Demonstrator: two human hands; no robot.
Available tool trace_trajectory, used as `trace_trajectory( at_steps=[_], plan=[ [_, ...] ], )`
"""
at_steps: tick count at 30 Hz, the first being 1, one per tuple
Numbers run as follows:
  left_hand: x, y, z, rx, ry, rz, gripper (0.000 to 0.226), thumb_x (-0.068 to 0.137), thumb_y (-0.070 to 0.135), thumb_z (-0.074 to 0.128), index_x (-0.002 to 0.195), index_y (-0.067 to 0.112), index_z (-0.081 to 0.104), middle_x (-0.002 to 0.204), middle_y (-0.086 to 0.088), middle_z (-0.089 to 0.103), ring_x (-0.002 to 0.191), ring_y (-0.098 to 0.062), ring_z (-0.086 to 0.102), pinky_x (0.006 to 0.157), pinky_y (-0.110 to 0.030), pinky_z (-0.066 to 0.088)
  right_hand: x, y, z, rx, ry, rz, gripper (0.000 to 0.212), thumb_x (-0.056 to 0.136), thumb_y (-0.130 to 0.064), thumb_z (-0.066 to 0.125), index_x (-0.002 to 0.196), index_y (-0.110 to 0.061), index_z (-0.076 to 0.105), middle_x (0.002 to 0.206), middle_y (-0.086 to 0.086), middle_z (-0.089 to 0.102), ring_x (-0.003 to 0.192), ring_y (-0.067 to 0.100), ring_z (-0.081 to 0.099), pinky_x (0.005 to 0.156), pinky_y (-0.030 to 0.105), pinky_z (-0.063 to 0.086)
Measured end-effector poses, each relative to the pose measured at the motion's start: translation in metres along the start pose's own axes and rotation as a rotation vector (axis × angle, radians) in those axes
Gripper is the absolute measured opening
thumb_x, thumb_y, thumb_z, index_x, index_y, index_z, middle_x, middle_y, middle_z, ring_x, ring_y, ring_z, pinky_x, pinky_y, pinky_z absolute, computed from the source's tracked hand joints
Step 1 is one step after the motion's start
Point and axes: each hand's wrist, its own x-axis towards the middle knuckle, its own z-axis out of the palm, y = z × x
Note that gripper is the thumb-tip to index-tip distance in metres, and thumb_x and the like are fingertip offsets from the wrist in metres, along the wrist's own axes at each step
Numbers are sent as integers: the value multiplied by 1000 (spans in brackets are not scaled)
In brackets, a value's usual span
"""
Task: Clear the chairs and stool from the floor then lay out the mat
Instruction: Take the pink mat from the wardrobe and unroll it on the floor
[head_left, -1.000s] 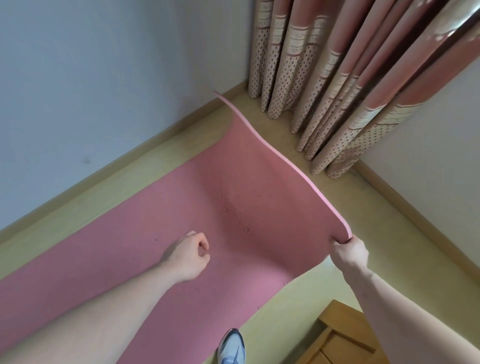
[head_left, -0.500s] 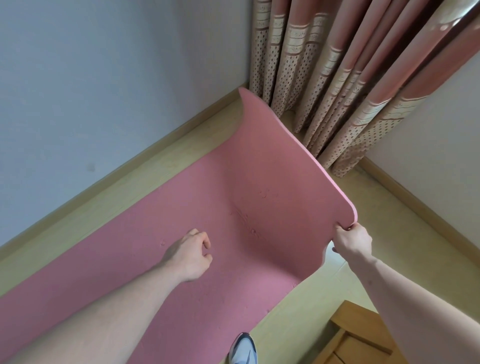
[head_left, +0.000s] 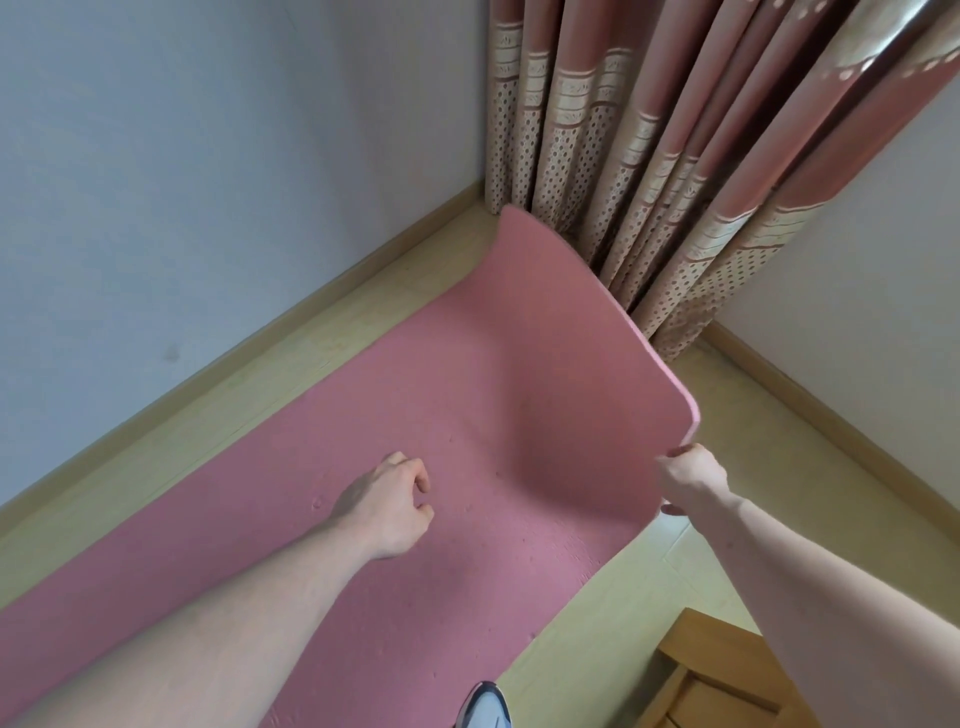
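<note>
A pink foam mat (head_left: 395, 415) lies along the floor beside the left wall. Its far end curls upward toward the curtain. My right hand (head_left: 688, 475) pinches the near corner of that raised end and holds it off the floor. My left hand (head_left: 389, 501) hovers over the flat middle of the mat, fingers loosely curled and holding nothing.
Patterned pink curtains (head_left: 675, 156) hang in the corner just behind the raised mat end. A wooden piece of furniture (head_left: 711, 675) stands at the bottom right. My shoe (head_left: 485, 706) is on the mat's near edge. Skirting boards line both walls.
My right hand has lifted the mat's corner higher and carried it toward the curtain, so the far end curls up more. My left hand has barely moved.
</note>
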Motion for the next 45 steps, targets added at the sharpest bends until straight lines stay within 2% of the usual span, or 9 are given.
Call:
trace_trajectory(
  at_steps=[2, 4, 11, 21, 26, 29, 33, 39, 45],
  plan=[
    [-7, 1, -1, 19, -12, 13, 21, 92, 38, 59, 112, 32, 57, 121, 14, 48, 95, -17, 60, 81, -33, 49, -10, 8, 5, -83, -34, -45, 45, 83, -17, 55, 127, -9, 60, 116, 15, 68, 100, 35, 70, 92, 42, 59],
    [-15, -1, -2, 36, -31, 19, 22, 92, 39, 59, 113, 32, 56, 123, 14, 48, 99, -18, 61, 83, -35, 51, -28, 13, 9, -195, -58, -126, 53, 89, -20, 57, 141, -11, 49, 129, 15, 64, 115, 34, 64, 99, 38, 52],
    [-74, -20, -45, 78, -64, 25, 25, 93, 41, 58, 116, 32, 52, 123, 14, 45, 102, -18, 62, 89, -36, 49, -126, -1, 4, -313, -126, -369, 59, 95, -20, 56, 151, -17, 38, 147, 9, 49, 127, 28, 56, 101, 34, 47],
    [-213, -77, -134, 117, -22, 136, 28, 94, 41, 57, 119, 30, 52, 123, 12, 44, 91, -17, 61, 76, -31, 43, -362, -9, 0, -149, -81, -410, 63, 94, -22, 55, 153, -22, 34, 156, 3, 38, 121, 22, 60, 100, 31, 48],
    [-317, -121, -167, 60, 1, 230, 28, 93, 41, 57, 119, 32, 53, 125, 14, 45, 89, -14, 60, 76, -31, 45, -498, 4, 19, -107, -57, -417, 64, 93, -25, 55, 154, -23, 34, 158, 2, 35, 120, 24, 60, 101, 31, 48],
    [-374, -152, -175, 96, -15, 253, 30, 92, 41, 58, 120, 31, 54, 128, 12, 46, 104, -16, 59, 87, -33, 48, -570, 19, 32, -93, -64, -432, 65, 94, -25, 55, 154, -24, 32, 160, 0, 32, 118, 21, 60, 98, 31, 49],
    [-425, -185, -177, 101, -16, 247, 33, 92, 41, 58, 122, 29, 53, 131, 9, 46, 117, -17, 56, 93, -32, 46, -634, 44, 44, -60, -61, -413, 65, 92, -26, 53, 154, -26, 32, 160, -3, 30, 107, 21, 65, 92, 28, 48],
    [-486, -225, -187, 89, 78, 226, 31, 92, 44, 58, 120, 32, 53, 132, 13, 46, 109, -13, 56, 87, -29, 46, -695, 80, 53, -63, -38, -445, 65, 93, -26, 53, 155, -26, 31, 161, -4, 30, 116, 20, 60, 99, 29, 46],
    [-561, -281, -188, 109, 118, 171, 31, 91, 43, 60, 119, 33, 54, 132, 13, 45, 106, -12, 56, 93, -32, 49, -760, 121, 86, -32, -55, -470, 66, 93, -26, 54, 155, -24, 31, 161, -1, 31, 126, 20, 56, 102, 31, 47]
  ],
)
